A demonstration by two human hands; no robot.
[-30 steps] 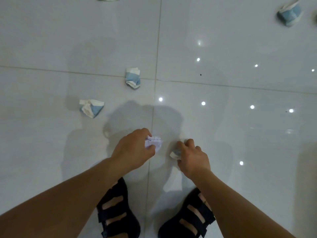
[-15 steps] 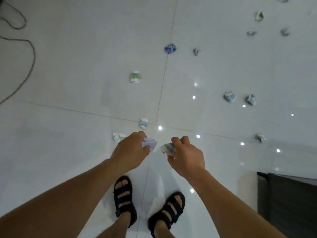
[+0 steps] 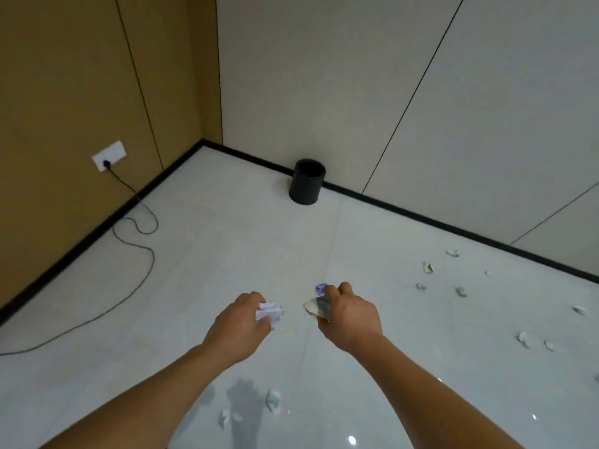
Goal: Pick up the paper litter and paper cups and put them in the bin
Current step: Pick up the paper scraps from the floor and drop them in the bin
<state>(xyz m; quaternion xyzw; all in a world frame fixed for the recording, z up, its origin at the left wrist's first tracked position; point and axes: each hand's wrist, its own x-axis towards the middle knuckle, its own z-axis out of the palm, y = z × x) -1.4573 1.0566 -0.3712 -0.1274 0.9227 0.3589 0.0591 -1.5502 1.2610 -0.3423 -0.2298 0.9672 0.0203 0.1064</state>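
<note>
- The left hand (image 3: 238, 322) is gripping a crumpled white paper (image 3: 270, 314).
- The right hand (image 3: 348, 314) is gripping a crushed paper cup (image 3: 316, 307); its print is unreadable.
- The bin (image 3: 307, 181) is standing beside the far wall (image 3: 356, 92).

Black bin (image 3: 306, 184), pale grey floor (image 3: 227, 254), ochre wall (image 3: 64, 92), lilac crumpled paper (image 3: 270, 314).

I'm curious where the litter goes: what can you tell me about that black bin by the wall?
The bin is a plain black round tub, matte, plastic-looking, open-topped with no lid in view. It stands upright on the pale tiled floor, close against the black skirting of the light wall, near the room's corner. Its inside is too dark to show contents.
</note>
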